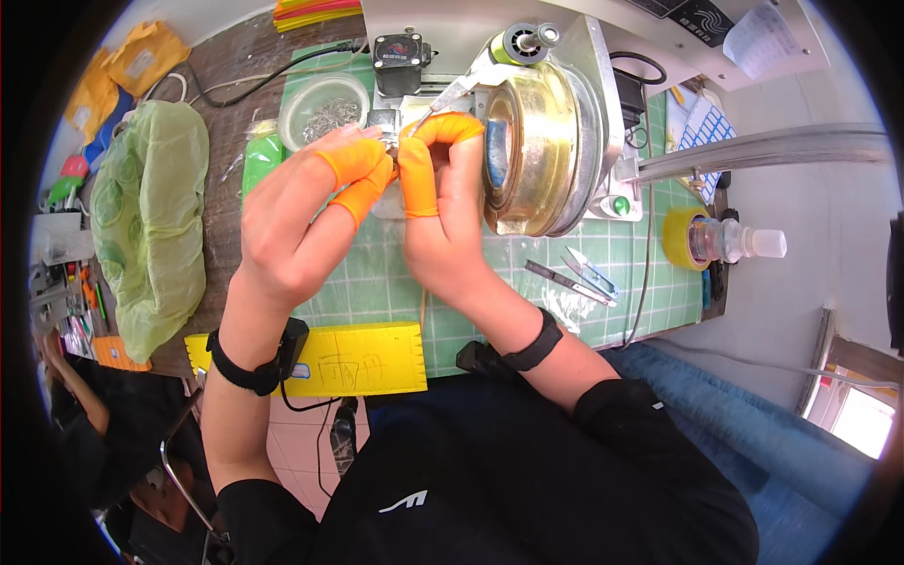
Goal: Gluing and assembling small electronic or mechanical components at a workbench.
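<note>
My left hand (299, 212) and my right hand (441, 221) meet at the front of a bench machine, with orange finger cots on the thumbs and forefingers. The fingers of both are pinched together. Whatever lies between them is too small or hidden to make out. Right above the fingertips a slim grey pointed arm (454, 92) slants down from the machine. Close to my right hand stands the machine's large yellowish clear drum (539, 155). A round white bowl (292, 121) of small metal pieces (331, 117) sits just beyond my left hand.
A black motor (400, 61) and a spool (524, 43) top the machine. On the green gridded mat (377, 282) lie snips (593, 275) and a dark slim tool (565, 282). Yellow tape (680, 238), a bottle (744, 241), a yellow board (363, 360) and a green cover (151, 217) surround it. Another person sits left.
</note>
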The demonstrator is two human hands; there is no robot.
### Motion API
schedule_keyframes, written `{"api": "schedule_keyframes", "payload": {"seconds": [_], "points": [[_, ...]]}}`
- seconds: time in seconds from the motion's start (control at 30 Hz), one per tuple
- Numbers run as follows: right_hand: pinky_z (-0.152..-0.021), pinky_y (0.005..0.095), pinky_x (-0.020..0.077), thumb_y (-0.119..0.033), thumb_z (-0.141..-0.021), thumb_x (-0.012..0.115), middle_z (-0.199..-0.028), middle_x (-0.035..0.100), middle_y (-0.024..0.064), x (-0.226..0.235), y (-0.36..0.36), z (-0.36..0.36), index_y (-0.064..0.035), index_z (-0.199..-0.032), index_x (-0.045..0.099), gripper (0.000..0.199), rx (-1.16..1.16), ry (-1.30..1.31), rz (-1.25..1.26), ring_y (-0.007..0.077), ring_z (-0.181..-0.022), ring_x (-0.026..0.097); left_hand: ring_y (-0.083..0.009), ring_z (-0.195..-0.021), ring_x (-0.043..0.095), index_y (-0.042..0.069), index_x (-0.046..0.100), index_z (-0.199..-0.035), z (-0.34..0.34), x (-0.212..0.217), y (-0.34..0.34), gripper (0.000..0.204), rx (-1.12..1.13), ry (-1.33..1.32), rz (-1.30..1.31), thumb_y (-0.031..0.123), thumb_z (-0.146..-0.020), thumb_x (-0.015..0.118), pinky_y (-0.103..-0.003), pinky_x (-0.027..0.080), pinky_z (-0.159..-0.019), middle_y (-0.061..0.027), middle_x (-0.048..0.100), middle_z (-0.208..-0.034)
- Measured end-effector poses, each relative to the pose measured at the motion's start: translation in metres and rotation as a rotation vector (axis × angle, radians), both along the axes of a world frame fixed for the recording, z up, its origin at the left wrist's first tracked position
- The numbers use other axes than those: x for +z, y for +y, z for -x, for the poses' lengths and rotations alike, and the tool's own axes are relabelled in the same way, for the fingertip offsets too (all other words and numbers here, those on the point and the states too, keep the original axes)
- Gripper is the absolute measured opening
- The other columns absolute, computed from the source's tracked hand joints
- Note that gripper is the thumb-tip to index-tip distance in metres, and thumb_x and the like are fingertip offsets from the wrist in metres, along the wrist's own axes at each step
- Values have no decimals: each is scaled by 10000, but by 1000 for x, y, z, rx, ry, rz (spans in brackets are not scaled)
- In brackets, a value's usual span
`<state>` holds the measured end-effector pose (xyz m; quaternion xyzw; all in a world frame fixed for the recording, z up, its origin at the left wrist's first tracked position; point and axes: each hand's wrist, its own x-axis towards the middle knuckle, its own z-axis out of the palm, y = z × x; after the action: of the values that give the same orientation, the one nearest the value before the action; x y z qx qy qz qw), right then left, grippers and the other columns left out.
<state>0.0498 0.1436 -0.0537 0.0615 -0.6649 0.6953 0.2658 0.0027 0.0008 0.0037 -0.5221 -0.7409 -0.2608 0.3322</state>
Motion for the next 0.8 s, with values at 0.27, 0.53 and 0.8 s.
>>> {"api": "schedule_keyframes", "payload": {"seconds": [0.27,0.53,0.8], "points": [[-945,292,416,-165,-1120,399,-1123,455,60,14,8,-12,-52,-1246,414,170,189,-111,212,124,-1004,466,-373,-942,730,-97,722,-873,1,0,0,267,9,5,8,30,-639,744,-469,638,-870,-186,690,-994],[-767,231,375,-345,-1137,373,-971,489,-19,20,-1,-10,-91,-1183,509,292,38,-227,258,74,-810,422,-339,-936,724,-69,724,-909,-10,7,-2,268,69,-41,-17,-9,-649,752,-444,627,-879,-157,695,-1011],[-726,236,365,-338,-1127,411,-935,473,-25,20,-3,-20,-102,-1111,506,255,39,-256,305,76,-766,400,-299,-1106,643,21,604,-1377,-48,16,-42,559,392,-672,46,-34,-836,733,-383,479,-992,-139,658,-1167]]}}
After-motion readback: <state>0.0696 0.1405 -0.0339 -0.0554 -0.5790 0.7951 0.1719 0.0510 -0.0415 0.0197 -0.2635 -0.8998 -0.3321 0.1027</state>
